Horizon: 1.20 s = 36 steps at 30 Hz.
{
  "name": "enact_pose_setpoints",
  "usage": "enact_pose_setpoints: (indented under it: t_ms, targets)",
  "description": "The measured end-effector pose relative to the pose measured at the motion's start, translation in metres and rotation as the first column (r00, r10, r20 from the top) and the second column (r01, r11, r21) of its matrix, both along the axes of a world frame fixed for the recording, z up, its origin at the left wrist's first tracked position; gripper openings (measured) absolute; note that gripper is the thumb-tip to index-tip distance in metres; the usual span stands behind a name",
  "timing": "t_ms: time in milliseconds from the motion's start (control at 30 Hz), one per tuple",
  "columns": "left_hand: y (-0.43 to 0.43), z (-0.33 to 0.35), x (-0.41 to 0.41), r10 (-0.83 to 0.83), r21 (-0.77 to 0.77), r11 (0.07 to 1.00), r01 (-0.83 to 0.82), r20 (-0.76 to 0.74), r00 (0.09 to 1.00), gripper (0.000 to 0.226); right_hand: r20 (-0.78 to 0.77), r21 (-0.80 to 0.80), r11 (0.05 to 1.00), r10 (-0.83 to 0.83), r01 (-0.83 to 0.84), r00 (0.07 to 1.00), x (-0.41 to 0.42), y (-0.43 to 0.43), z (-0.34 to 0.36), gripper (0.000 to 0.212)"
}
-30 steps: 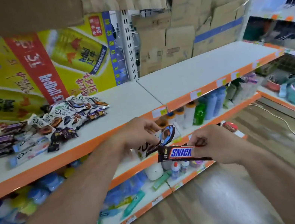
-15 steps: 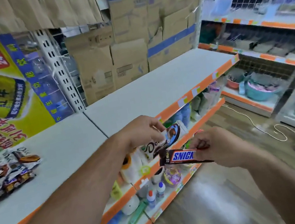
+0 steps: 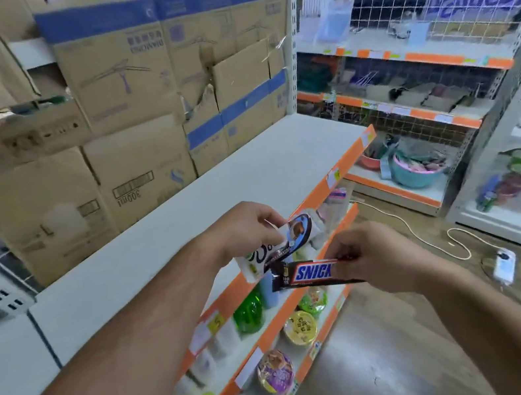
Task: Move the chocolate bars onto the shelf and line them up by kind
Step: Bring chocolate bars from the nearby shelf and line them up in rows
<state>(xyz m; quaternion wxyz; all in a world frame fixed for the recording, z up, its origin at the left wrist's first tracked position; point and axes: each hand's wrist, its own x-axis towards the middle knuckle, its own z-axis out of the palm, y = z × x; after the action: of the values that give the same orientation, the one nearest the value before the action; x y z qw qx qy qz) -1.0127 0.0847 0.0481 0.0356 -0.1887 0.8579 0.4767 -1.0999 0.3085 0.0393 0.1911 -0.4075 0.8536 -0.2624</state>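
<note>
Head view shows the left hand [image 3: 244, 229] pinching a white-wrapped chocolate bar [image 3: 283, 245] by one end, thumb and fingers closed on the wrapper. The right hand [image 3: 379, 256] pinches a brown Snickers bar [image 3: 311, 273] by its right end, label facing up. Both bars are in the air just in front of the orange edge of the white shelf [image 3: 248, 178], close together and not yet laid on it. Holding one kind in each hand probably keeps the sorts apart. The end grips leave the labels readable, so each bar can start its own row. Cardboard boxes [image 3: 127, 81] stand at the back of the shelf.
</note>
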Motion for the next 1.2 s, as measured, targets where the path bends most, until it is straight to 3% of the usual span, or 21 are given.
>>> enact_pose_setpoints:
  t_ms: [200, 467, 600, 967, 1200]
  targets:
    - [0.008, -0.005, -0.102, 0.076, 0.000, 0.997, -0.076, -0.018, 0.997, 0.020, 0.009, -0.017, 0.995, 0.094, -0.094, 0.995, -0.113, 0.000, 0.000, 0.007]
    - [0.022, 0.005, -0.210, 0.205, 0.000, 0.979, -0.205, -0.024, 0.978, 0.018, -0.046, -0.016, 0.974, 0.226, -0.227, 0.973, -0.241, -0.002, 0.012, 0.027]
    - [0.007, 0.004, -0.250, 0.243, -0.014, 0.970, -0.243, -0.008, 0.970, 0.018, 0.008, -0.029, 0.973, 0.229, -0.228, 0.973, -0.291, -0.015, 0.003, 0.009]
    - [-0.075, 0.000, -0.339, 0.374, -0.024, 0.927, -0.373, 0.015, 0.927, 0.019, 0.024, 0.054, 0.950, 0.307, -0.308, 0.951, -0.403, -0.118, -0.004, 0.005]
    - [-0.115, -0.003, -0.378, 0.512, -0.072, 0.858, -0.508, 0.062, 0.857, 0.021, 0.055, 0.081, 0.891, 0.443, -0.447, 0.895, -0.465, -0.178, -0.012, 0.012]
